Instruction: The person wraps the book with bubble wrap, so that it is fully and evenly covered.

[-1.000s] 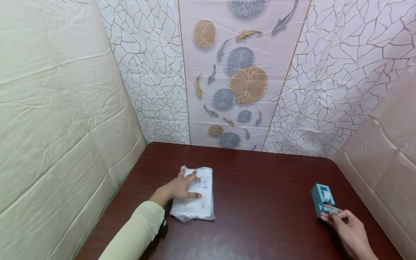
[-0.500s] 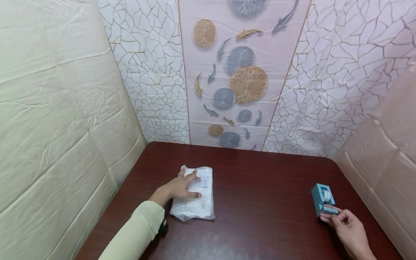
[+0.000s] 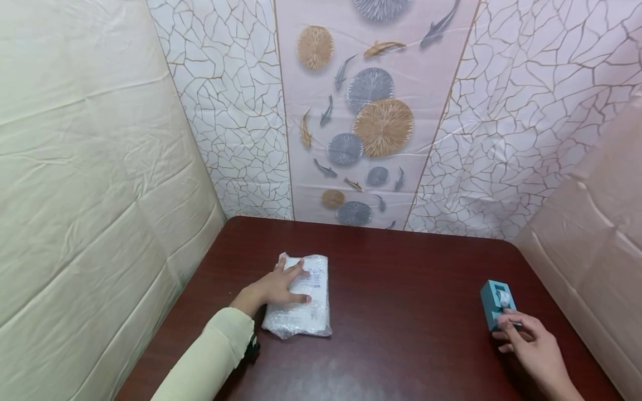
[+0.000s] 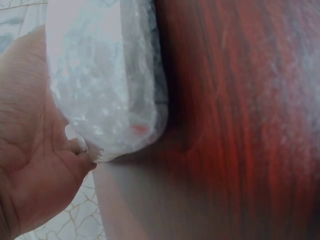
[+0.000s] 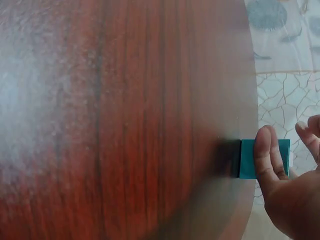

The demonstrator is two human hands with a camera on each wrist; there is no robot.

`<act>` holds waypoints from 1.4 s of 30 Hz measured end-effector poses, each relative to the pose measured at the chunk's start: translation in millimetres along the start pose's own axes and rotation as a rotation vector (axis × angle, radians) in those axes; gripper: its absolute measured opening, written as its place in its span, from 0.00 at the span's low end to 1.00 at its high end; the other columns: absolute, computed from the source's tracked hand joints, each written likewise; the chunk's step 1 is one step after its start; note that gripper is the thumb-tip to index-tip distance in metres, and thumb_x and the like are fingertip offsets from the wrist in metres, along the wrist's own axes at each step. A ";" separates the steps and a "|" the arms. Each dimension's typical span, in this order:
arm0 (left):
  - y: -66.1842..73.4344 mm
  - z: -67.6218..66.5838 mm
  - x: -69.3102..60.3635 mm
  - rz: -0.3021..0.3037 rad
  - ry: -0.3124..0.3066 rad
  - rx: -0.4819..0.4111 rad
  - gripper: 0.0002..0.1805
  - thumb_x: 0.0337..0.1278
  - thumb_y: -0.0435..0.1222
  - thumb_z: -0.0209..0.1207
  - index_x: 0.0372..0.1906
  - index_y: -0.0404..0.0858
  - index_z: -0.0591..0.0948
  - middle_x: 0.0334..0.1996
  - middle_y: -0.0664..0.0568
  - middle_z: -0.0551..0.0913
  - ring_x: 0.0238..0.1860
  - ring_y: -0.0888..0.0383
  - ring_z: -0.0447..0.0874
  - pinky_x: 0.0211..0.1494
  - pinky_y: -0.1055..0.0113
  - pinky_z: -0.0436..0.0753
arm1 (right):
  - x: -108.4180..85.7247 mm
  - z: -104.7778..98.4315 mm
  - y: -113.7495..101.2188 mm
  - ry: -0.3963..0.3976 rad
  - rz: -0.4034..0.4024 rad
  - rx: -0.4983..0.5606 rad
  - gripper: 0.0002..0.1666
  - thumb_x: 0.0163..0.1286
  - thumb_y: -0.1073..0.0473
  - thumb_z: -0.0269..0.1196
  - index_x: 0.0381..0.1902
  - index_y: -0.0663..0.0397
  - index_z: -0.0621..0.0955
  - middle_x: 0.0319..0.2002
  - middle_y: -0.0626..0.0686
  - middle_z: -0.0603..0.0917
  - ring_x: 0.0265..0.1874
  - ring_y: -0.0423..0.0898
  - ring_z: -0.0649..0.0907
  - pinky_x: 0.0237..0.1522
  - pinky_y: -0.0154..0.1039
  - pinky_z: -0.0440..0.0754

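My left hand (image 3: 281, 287) rests with spread fingers on a flat white package in bubble wrap (image 3: 317, 309), which lies on the table left of centre. In the left wrist view the package (image 4: 105, 65) appears close up beside the palm (image 4: 35, 145). At the right stands a teal tape dispenser (image 3: 490, 305) with a tape roll (image 3: 504, 299) in it. My right hand (image 3: 539, 348) is at its near end, thumb and index finger close together there. In the right wrist view two straight fingers touch the dispenser (image 5: 247, 160). Whether thumb and index pinch the tape is hidden.
The dark red wooden table (image 3: 391, 289) stretches between package and dispenser. A patterned cloth (image 3: 241, 111) hangs behind its far edge. Pale cloth walls (image 3: 100, 195) close in the left and right sides.
The right index finger and thumb have shifted and lifted at the near end of the tape dispenser, and the other fingers have spread. Left hand and package stay put.
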State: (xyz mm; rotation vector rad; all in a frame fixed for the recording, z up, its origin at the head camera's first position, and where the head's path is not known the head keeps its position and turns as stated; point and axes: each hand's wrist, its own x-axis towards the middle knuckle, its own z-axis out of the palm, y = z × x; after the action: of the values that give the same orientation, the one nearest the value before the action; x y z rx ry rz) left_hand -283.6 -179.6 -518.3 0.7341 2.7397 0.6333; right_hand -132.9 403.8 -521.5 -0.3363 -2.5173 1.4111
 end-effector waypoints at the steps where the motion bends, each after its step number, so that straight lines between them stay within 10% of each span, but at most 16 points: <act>1: -0.3 0.2 0.1 0.000 -0.001 -0.004 0.46 0.68 0.68 0.66 0.85 0.55 0.70 0.92 0.45 0.49 0.90 0.25 0.29 0.81 0.20 0.60 | -0.6 0.4 -1.1 -0.004 -0.002 -0.027 0.26 0.89 0.52 0.59 0.66 0.72 0.81 0.60 0.47 0.73 0.34 0.29 0.90 0.33 0.40 0.93; 11: 4.0 -3.0 -0.1 0.001 -0.001 -0.002 0.46 0.70 0.68 0.64 0.85 0.55 0.70 0.92 0.45 0.48 0.90 0.25 0.29 0.82 0.20 0.59 | -2.9 -3.8 -12.0 -0.001 -0.061 -0.273 0.21 0.83 0.59 0.61 0.66 0.62 0.86 0.75 0.73 0.64 0.30 0.28 0.82 0.29 0.33 0.83; 17: 4.2 -3.8 -0.8 -0.008 -0.001 -0.002 0.46 0.69 0.68 0.65 0.85 0.56 0.70 0.93 0.46 0.48 0.90 0.26 0.29 0.82 0.20 0.60 | -6.7 1.6 -17.5 0.087 -0.157 -0.240 0.17 0.79 0.62 0.67 0.62 0.57 0.89 0.66 0.58 0.67 0.32 0.27 0.78 0.32 0.28 0.72; 22: 3.2 -3.2 -0.6 -0.011 0.003 -0.003 0.46 0.69 0.68 0.65 0.85 0.56 0.70 0.92 0.46 0.48 0.90 0.26 0.29 0.82 0.20 0.59 | -7.4 5.8 -26.2 -0.025 -0.260 -0.073 0.22 0.82 0.68 0.64 0.70 0.57 0.84 0.56 0.37 0.66 0.34 0.31 0.83 0.32 0.31 0.79; 42: 0.3 -2.5 -1.8 0.016 -0.019 -0.005 0.42 0.73 0.64 0.64 0.85 0.52 0.71 0.92 0.45 0.49 0.89 0.24 0.29 0.83 0.20 0.57 | -9.9 30.3 -52.3 -0.186 -0.458 0.047 0.30 0.81 0.72 0.63 0.78 0.61 0.76 0.64 0.31 0.77 0.47 0.29 0.86 0.41 0.28 0.86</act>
State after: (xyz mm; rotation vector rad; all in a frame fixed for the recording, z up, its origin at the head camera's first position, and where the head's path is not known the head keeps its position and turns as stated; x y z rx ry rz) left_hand -282.7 -181.1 -515.8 0.7573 2.7170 0.6329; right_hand -137.5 349.9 -492.9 0.3756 -2.4739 1.3568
